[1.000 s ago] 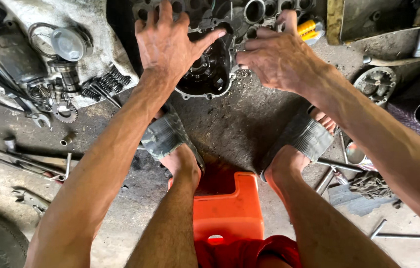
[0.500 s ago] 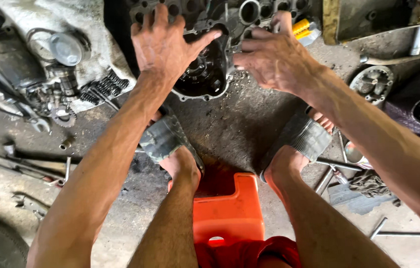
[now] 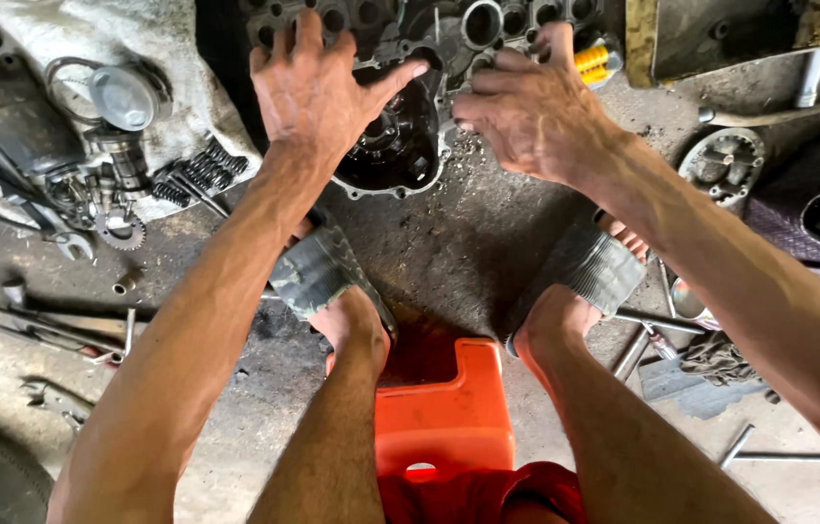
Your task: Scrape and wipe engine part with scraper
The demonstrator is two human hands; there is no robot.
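left hand: my fingers were spread flat on the engine case, gripping nothing
right hand: fingers curled at its edge; grip unclear
seat: orange stool

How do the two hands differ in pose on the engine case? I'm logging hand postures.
The left hand lies flat with fingers spread, thumb stretched towards the round cavity of the engine case; the right hand is curled, fingers bunched at the case's edge. The left sits over the case's upper left, the right at its right side. Both are bare and touch the case.

I see a bright orange stool under red shorts. The engine case looks dark grey, greasy black inside. A yellow-handled tool sits beyond.
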